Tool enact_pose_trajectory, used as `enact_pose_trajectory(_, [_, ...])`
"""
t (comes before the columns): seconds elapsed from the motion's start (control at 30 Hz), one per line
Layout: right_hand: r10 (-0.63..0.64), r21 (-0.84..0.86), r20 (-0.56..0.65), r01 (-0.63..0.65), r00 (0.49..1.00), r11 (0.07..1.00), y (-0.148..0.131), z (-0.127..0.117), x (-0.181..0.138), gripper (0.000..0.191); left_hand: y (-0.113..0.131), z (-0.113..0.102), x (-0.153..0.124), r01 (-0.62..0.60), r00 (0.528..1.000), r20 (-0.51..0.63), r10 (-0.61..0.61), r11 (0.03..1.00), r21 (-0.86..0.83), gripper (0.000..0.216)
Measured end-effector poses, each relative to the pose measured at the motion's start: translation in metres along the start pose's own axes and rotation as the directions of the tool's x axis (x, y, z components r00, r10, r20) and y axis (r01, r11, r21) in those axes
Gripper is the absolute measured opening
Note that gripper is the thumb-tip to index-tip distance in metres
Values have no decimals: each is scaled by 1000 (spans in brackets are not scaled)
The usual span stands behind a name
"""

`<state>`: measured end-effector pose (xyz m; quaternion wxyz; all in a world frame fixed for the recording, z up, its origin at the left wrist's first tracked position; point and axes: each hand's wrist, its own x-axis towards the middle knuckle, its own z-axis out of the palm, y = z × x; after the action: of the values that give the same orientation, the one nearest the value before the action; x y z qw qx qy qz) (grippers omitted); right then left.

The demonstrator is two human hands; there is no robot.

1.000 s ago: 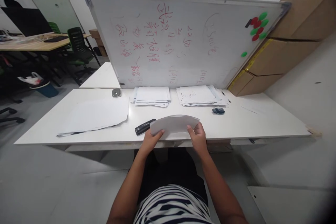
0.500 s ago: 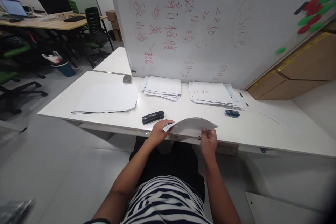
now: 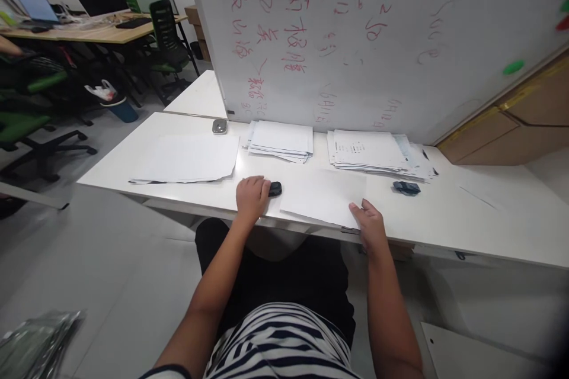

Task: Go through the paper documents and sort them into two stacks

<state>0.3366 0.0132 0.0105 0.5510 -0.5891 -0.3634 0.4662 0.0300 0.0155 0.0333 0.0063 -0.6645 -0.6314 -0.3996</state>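
1. White paper is lying on the surface, close to its front edge, and the left paper stack and the right paper stack are standing behind it.
2. Right hand is pinching the paper's right side with thumb and fingers; I cannot tell how many sheets it is holding.
3. Left hand is gripping the black stapler from above and is hiding most of it.
4. Only one side is being held, so I am judging that the paper could turn if the stapler is brushing its left edge.
5. Nearness to the front edge is also making a risk: a careless pull could bend the corner there.
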Motion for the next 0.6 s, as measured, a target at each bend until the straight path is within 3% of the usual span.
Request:
enact_pose_trajectory(0.13, [74, 51, 116, -80, 991, 995, -5, 3, 3, 36, -16, 14, 0, 72, 997, 2, -72, 994, 79, 37])
enact_pose_trajectory(0.37, [150, 21, 149, -154, 977, 988, -14, 6, 2, 31, -14, 12, -1, 91, 995, 39, -97, 986, 140, 41])
enact_pose_trajectory(0.6, [190, 36, 100, -194, 977, 980, -17, 4, 5, 34, -14, 8, 0, 95, 990, 86, -115, 974, 206, 46])
